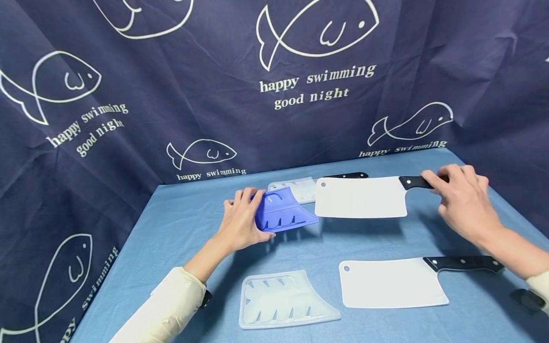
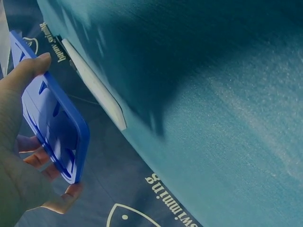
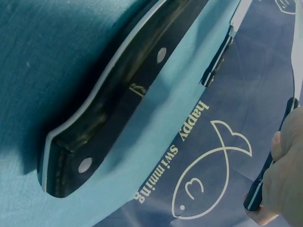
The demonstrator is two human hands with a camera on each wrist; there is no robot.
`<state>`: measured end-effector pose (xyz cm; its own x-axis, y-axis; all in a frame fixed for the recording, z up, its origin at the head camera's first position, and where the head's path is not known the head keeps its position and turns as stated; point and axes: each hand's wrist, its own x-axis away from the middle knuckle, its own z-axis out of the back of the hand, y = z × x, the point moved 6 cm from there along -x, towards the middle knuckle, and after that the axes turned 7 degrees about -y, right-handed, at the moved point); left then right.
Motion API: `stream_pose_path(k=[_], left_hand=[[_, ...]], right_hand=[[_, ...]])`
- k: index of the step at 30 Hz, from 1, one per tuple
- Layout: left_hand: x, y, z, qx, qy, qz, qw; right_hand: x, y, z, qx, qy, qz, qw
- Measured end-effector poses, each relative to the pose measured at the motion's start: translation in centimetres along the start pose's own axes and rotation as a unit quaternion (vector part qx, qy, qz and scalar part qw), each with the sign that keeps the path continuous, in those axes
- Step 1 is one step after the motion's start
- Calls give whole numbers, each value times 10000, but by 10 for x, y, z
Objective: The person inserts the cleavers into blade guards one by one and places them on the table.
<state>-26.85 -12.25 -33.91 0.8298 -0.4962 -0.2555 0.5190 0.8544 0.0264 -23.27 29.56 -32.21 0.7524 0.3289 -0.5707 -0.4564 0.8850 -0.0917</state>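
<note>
My left hand (image 1: 242, 221) grips a blue plastic blade cover (image 1: 283, 209) by its left end, above the table. In the left wrist view the thumb lies on one edge of the cover (image 2: 52, 118), the fingers on the opposite edge. My right hand (image 1: 465, 205) holds a cleaver (image 1: 360, 197) by its black handle, raised off the cloth. Its white blade points left, with its end close to the cover's pointed tip; whether they touch I cannot tell. The right wrist view shows the fingers round the handle (image 3: 265, 182).
A second cleaver (image 1: 392, 283) lies at the front right, handle to the right. Left of it lies a translucent blade cover (image 1: 285, 300). Behind the raised things, another translucent cover (image 1: 302, 188) lies near a black handle (image 1: 351, 175). A dark fish-print curtain (image 1: 317, 128) stands behind the blue-clothed table (image 1: 180, 228).
</note>
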Motion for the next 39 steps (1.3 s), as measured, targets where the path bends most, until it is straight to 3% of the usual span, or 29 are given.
stream_pose_path(k=[21,30,39], left_hand=[[-1,3,1,127,192,-225,9995],[-5,13,3,94,350,-351,9987],[-9,23,4,-107,308,-414,9986]], right_hand=[[-3,-6,4,4,-13,111,9999],[-10,-27,-1,61,-227,226,9995],[-19,-49,-10,122,-127,443,9989]])
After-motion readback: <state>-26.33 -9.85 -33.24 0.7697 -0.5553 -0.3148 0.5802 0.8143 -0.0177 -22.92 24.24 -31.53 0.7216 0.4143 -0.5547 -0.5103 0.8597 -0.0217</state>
